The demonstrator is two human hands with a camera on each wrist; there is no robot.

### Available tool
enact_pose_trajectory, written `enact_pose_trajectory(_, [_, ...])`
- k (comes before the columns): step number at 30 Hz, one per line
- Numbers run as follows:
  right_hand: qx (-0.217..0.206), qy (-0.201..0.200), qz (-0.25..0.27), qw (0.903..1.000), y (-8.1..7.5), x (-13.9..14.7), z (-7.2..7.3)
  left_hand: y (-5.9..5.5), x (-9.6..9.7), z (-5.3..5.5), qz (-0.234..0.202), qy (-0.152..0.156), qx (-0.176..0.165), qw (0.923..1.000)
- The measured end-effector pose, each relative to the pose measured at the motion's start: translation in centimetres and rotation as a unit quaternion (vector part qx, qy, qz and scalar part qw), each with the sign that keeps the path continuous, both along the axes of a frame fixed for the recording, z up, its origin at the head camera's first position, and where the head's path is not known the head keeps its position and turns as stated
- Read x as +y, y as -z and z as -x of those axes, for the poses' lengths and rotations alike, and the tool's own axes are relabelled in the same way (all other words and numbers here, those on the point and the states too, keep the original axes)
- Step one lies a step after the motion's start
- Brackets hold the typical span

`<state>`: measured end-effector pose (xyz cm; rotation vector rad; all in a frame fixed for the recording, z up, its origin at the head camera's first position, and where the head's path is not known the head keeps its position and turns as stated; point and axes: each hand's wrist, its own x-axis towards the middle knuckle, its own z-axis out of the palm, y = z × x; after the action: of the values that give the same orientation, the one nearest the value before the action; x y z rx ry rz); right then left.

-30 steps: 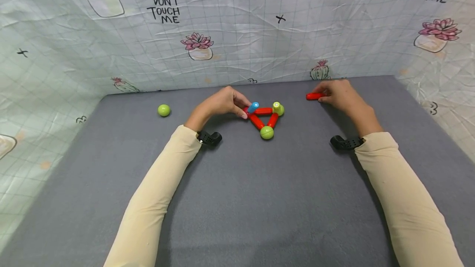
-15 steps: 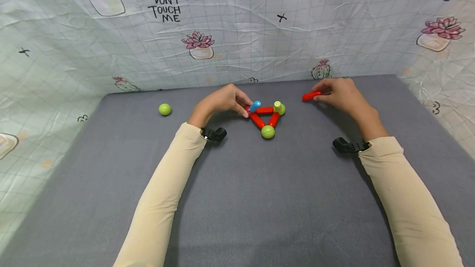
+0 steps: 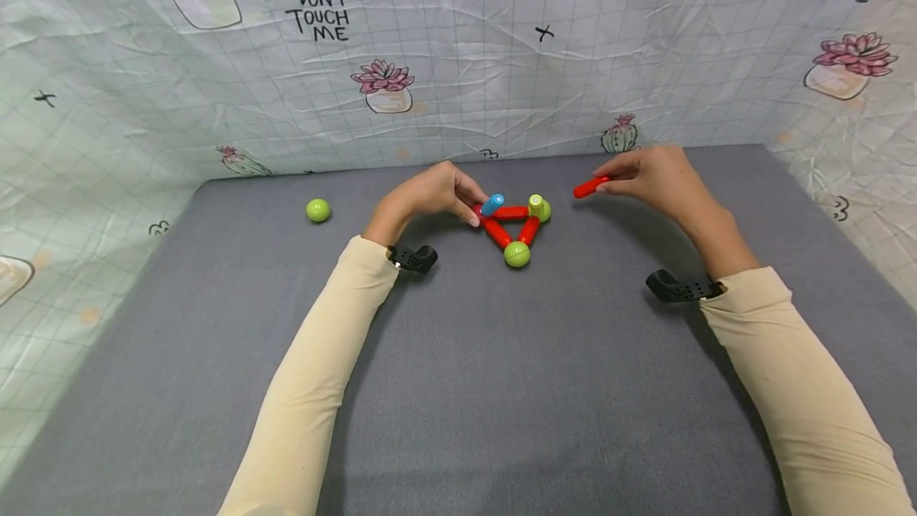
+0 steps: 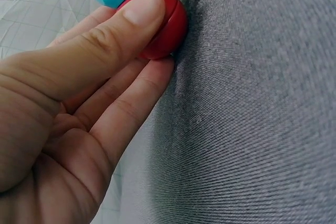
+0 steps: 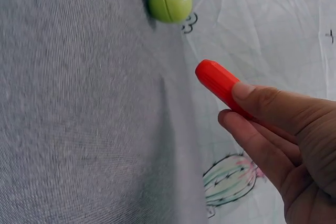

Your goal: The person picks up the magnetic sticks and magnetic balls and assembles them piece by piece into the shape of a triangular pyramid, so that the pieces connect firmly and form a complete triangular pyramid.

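Note:
A triangle of red rods (image 3: 510, 214) joined by balls lies on the table. My left hand (image 3: 433, 196) pinches the red ball (image 4: 170, 30) at its left corner, thumb on one side and fingers on the other. From that ball a blue rod (image 3: 492, 205) sticks up. At the far right corner, a yellow-green rod (image 3: 535, 206) rises from a green ball (image 5: 170, 3). Another green ball (image 3: 517, 254) forms the near corner. To the right of the triangle, my right hand (image 3: 655, 173) holds a loose red rod (image 5: 218, 81) between thumb and fingers, above the table and apart from the triangle.
A single green ball (image 3: 318, 210) lies on the grey tabletop (image 3: 458, 388), left of my left hand. Behind the table hangs a printed cloth (image 3: 458, 62), close to the far edge.
My right hand has lifted the loose red rod and brought it a little left, toward the triangle. The rod now tilts. My left hand keeps its hold on the red ball.

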<state>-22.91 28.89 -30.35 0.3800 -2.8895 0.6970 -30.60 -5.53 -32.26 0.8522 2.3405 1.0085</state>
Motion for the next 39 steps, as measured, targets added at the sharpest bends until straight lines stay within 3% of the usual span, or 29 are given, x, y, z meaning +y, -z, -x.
enact_pose_trajectory(20, [-0.005, -0.051, -0.023, 0.9984, -2.5, -2.4, -2.4, 0.2, 0.0, 0.3, 0.002, 0.003, 0.003, 1.0])
enact_pose_trajectory(39, [0.001, -0.102, -0.023, 0.9946, -3.0, -3.2, -4.1, 0.2, 0.0, 0.2, 0.0, -0.001, 0.001, 1.0])
